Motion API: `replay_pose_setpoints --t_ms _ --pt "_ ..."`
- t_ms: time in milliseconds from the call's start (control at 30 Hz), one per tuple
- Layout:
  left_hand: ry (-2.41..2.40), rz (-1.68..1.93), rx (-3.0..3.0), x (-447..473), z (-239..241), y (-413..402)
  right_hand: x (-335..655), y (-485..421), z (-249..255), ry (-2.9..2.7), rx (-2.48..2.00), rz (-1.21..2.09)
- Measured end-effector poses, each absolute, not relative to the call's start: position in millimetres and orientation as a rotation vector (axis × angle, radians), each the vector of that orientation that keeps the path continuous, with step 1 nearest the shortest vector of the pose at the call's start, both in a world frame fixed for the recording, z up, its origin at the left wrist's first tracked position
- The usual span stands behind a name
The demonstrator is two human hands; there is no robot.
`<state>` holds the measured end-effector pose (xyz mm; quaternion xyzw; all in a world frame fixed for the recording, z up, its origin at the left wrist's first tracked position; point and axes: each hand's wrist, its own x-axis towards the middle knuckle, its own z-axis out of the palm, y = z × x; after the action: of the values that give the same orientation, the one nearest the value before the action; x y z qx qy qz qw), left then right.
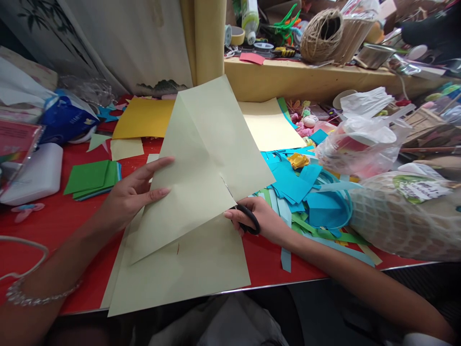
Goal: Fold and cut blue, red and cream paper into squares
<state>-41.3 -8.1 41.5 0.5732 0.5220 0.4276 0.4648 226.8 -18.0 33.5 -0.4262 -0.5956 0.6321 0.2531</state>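
Observation:
A large pale cream sheet of paper, with a crease running down it, is held up at a tilt over the table. My left hand pinches its left edge between thumb and fingers. My right hand grips black-handled scissors at the sheet's lower right edge. The blades reach into the paper, and a short slit shows there. Beneath lie more cream sheets, the top one bearing a small red mark.
Green paper squares and a yellow sheet lie left. Blue paper scraps, a blue basket and a netted bag crowd the right. Twine stands on the shelf behind. The red table's front edge is near me.

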Motion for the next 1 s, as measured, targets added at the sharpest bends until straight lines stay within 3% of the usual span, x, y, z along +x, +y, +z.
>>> replay_pose_setpoints --t_ms 267,400,667,1000 --pt "1.322 1.109 1.342 -39 45 -3 232 -13 41 -1.624 -1.173 1.916" --pt "1.373 1.146 1.247 -42 42 4 244 -9 55 -1.852 -1.166 1.860" --pt "1.539 0.844 1.073 -53 36 9 251 -4 55 -1.643 -0.840 1.738" --pt "1.537 0.696 1.093 -54 50 8 241 -4 44 -1.551 -0.878 1.752"
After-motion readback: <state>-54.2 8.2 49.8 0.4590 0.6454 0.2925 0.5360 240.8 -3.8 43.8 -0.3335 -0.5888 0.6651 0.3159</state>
